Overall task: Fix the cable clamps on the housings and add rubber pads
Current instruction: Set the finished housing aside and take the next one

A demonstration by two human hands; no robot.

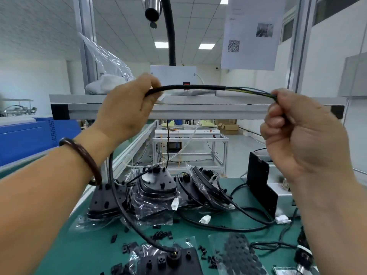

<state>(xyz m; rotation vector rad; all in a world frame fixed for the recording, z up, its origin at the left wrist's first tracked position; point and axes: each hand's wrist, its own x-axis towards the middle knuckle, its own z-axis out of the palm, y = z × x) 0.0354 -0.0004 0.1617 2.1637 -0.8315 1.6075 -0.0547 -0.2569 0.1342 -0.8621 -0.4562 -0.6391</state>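
A black cable is stretched level between both raised hands. My left hand pinches its sheathed part. My right hand is a fist closed on the end where coloured wires come out. From my left hand the cable drops behind my wrist and runs down to a black housing lying in a plastic bag at the near edge of the green mat. Small black cable clamps lie scattered around it. A sheet of round black rubber pads lies just right of that housing.
Several more bagged black housings with cables and white connectors stand mid-table. A black bracket plate stands at right. An aluminium shelf rail crosses at hand height. A black hose and a paper sheet hang overhead.
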